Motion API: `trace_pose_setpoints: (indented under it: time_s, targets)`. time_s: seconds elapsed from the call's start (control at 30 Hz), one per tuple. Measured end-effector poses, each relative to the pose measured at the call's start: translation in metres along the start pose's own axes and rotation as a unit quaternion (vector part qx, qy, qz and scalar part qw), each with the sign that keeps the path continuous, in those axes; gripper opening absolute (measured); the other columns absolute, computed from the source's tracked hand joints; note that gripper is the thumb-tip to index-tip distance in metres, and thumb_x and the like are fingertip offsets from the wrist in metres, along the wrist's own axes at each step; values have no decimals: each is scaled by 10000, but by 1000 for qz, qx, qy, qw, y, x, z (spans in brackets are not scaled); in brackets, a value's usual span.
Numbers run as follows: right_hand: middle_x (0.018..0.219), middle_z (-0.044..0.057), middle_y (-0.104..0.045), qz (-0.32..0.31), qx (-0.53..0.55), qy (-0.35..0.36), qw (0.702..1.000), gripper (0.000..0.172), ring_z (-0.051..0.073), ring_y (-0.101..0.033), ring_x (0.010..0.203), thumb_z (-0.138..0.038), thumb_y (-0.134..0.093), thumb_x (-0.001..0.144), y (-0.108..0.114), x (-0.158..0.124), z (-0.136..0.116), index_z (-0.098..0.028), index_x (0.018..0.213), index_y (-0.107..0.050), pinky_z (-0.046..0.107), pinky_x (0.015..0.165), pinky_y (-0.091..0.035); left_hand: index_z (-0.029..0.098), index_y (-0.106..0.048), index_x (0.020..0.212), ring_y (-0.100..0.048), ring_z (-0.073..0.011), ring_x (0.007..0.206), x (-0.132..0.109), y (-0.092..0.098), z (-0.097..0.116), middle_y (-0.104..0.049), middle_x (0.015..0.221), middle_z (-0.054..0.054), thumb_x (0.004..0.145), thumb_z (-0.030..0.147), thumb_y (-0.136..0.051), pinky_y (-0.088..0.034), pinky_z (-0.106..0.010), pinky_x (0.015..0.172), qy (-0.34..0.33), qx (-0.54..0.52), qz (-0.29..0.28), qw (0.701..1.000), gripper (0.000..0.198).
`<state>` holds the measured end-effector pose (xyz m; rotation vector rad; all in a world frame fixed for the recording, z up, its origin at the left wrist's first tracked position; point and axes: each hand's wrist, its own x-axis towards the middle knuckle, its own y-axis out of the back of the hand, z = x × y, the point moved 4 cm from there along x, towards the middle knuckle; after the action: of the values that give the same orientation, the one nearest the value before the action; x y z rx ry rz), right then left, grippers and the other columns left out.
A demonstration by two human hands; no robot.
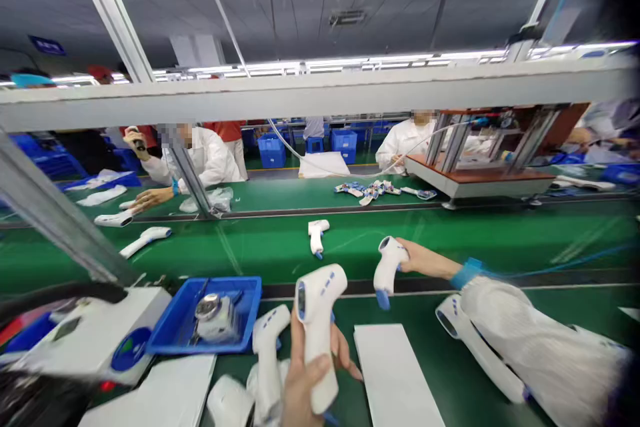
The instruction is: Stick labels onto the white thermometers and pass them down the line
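Note:
My left hand (299, 383) is wrapped round the handle of a white infrared thermometer gun (323, 293), held upright with its small blue buttons showing. Further off and to the right, my right hand (411, 256) grips a second white thermometer gun (386, 267), over the near edge of the green conveyor belt. Its handle points down and has a blue end. A blue band is round my right wrist. More thermometer guns lie near my hands: one on the left (269, 353), and one under my right sleeve (483, 347).
On the belt (270, 240) lie a thermometer gun (317, 237) and another farther left (147, 238). A blue tray (160, 333) stands beside a white box (83, 340). White card (397, 373) lies before me. A metal frame crosses overhead; co-workers sit opposite.

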<state>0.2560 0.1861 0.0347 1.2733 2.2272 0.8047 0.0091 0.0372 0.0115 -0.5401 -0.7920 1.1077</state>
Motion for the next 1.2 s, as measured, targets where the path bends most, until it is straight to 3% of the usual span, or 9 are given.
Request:
trace_pose_setpoints:
  time_s: [0.13, 0.23, 0.37, 0.57, 0.73, 0.83, 0.93, 1.07, 1.2]
  targets:
    - [911, 16, -629, -119, -28, 49, 991, 374, 194, -594, 809, -161, -637, 625, -87, -37, -38, -178, 983, -532, 267, 683, -454, 213, -545, 1073, -630, -165, 625, -26, -20, 54, -589, 801, -23, 844, 380, -597, -554, -286, 540, -11, 55, -5, 998, 288]
    - [919, 52, -651, -157, -137, 96, 973, 372, 230, -617, 800, -187, -657, 660, -147, -56, -65, -170, 1015, -546, 309, 672, -477, 208, -559, 1090, -625, -166, 640, -42, -33, 77, -579, 910, -45, 843, 362, -591, -562, -287, 505, 7, 95, -7, 995, 293]
    - [1081, 132, -614, -140, -171, 131, 966, 478, 306, -569, 1000, -170, -688, 683, -188, -69, -86, -131, 1141, -560, 420, 845, -478, 263, -488, 1247, -590, -162, 716, -62, -41, 85, -544, 997, -57, 817, 252, -605, -541, -229, 436, -34, 81, 78, 993, 446]
    - [1275, 157, -520, -21, -155, 119, 980, 434, 291, -469, 1203, -248, -606, 846, -167, -106, -70, -133, 1251, -504, 435, 1016, -415, 367, -217, 1444, -579, -166, 688, -86, -51, 64, -560, 887, -23, 809, 139, -607, -520, -244, 447, -8, 171, 224, 959, 779]
    - [1421, 232, -396, 161, -176, -79, 968, 732, 397, -373, 1299, -519, -633, 801, -155, -168, -11, -83, 1342, -402, 520, 996, -425, 374, -145, 1478, -563, -130, 610, -102, -58, 38, -563, 852, -1, 821, 149, -604, -514, -242, 462, 27, 172, 239, 955, 833]
    - [1278, 202, -526, 179, -158, -155, 959, 549, 382, -484, 1182, -525, -606, 804, -159, -196, 19, -112, 1159, -540, 488, 914, -478, 396, -145, 1480, -566, -129, 611, -111, -58, 32, -572, 857, 3, 825, 147, -603, -515, -247, 478, 34, 181, 257, 949, 838]
    - [1090, 128, -613, 177, -126, -154, 964, 327, 310, -569, 1042, -487, -495, 871, -158, -203, 30, -181, 938, -590, 425, 855, -495, 389, -132, 1488, -579, -143, 626, -119, -57, 38, -573, 845, 5, 832, 159, -598, -519, -258, 481, 33, 211, 267, 940, 836]
    - [1042, 124, -628, 175, -87, -189, 962, 436, 281, -624, 921, -585, -531, 808, -154, -197, 33, -187, 984, -564, 354, 682, -517, 406, -131, 1482, -579, -145, 645, -136, -52, 57, -562, 870, 9, 831, 194, -624, -530, -265, 482, 21, 260, 312, 914, 844]
    - [803, 74, -628, 117, -133, -200, 964, 433, 268, -625, 721, -658, -486, 785, -150, -191, 28, -226, 787, -527, 337, 544, -465, 441, -135, 1468, -545, -123, 590, -157, -45, 71, -529, 816, 30, 856, 260, -621, -476, -211, 422, 26, 311, 376, 872, 802]
